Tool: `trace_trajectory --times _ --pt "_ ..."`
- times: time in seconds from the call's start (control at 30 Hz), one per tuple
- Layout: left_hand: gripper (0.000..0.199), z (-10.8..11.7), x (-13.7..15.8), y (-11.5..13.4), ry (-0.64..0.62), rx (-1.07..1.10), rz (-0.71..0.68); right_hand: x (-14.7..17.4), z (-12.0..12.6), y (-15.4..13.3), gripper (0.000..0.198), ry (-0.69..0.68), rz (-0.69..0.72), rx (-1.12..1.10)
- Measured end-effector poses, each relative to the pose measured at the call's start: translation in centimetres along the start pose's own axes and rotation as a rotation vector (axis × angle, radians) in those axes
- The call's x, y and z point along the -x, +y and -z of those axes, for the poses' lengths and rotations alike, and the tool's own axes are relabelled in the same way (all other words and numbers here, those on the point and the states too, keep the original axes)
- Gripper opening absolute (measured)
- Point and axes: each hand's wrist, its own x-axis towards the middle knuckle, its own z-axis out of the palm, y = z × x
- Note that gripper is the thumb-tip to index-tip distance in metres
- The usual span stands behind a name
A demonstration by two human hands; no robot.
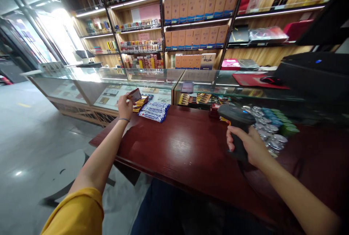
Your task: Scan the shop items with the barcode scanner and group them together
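My left hand point(124, 108) is closed on a small flat brownish-red packet point(135, 95), held by its edge at the left end of the dark red table point(177, 144). Gold-and-brown wrapped packets point(141, 103) lie just under it. Beside them is a row of blue-and-white wrapped packets point(154, 112). On the other side, my right hand point(249, 144) wraps round the handle of a black barcode scanner point(236, 115), raised above the table. The scanner's head has a small blue light and points to the left. Its cord hangs below my hand.
Silver-topped cans point(272, 140) and green-topped ones point(286, 122) stand right of the scanner. Small dark red boxes point(214, 109) sit behind it. A glass display counter point(152, 77) borders the table's far side, carrying a mouse point(270, 80) on a red mat point(245, 80). A stool point(62, 173) stands lower left.
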Motion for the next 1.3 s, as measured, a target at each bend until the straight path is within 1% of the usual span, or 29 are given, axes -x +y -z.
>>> trace_trajectory --times 0.07,0.13,0.2,0.27,0.3,0.37,0.43,0.5,0.57,0.67,0.77,0.93,1.07,1.13,1.3 --pt "0.016 -1.3 0.0 2.2 0.032 0.195 0.076 0.1 0.0 -0.3 0.022 0.007 0.009 -0.001" --pt "0.026 -2.9 0.4 4.8 0.029 0.460 0.155 0.1 0.1 -0.4 0.021 0.010 0.028 0.002" --pt "0.041 -4.7 1.1 8.0 -0.009 0.780 0.231 0.1 0.1 -0.4 0.022 0.005 0.052 0.006" --pt "0.046 -6.4 2.1 11.3 -0.067 1.017 0.312 0.0 0.2 -0.3 0.023 0.009 0.065 0.000" --pt "0.046 -7.2 2.7 13.0 -0.081 1.100 0.366 0.0 0.2 -0.2 0.023 0.016 0.068 -0.003" --pt "0.044 -8.7 4.0 16.1 -0.150 1.242 0.479 -0.1 0.3 -0.1 0.023 0.035 0.070 -0.003" --pt "0.039 -10.1 5.3 18.7 -0.217 1.365 0.574 -0.2 0.3 0.0 0.024 0.049 0.078 -0.004" --pt "0.035 -11.4 6.6 20.8 -0.252 1.455 0.670 -0.2 0.3 0.0 0.025 0.055 0.086 -0.002" --pt "0.032 -12.5 7.7 22.3 -0.265 1.504 0.754 -0.2 0.4 0.0 0.026 0.054 0.079 0.006" --pt "0.029 -13.7 9.1 23.5 -0.288 1.520 0.832 -0.4 0.6 0.2 0.027 0.047 0.066 0.033" --pt "0.028 -14.2 9.7 23.7 -0.306 1.528 0.856 -0.5 0.6 0.5 0.033 0.033 0.054 0.065" --pt "0.025 -13.9 9.8 23.3 -0.293 1.543 0.866 -0.4 0.3 0.7 0.029 0.018 0.031 0.031" --pt "0.023 -13.7 9.8 23.4 -0.315 1.540 0.837 -0.3 0.1 0.7 0.028 0.019 0.022 0.096" --pt "0.024 -13.8 9.8 23.3 -0.321 1.539 0.834 -0.2 0.0 0.7 0.028 0.029 0.028 0.110" --pt "0.029 -14.0 10.0 23.0 -0.322 1.524 0.824 -0.1 0.0 0.2 0.031 0.028 0.029 0.059"
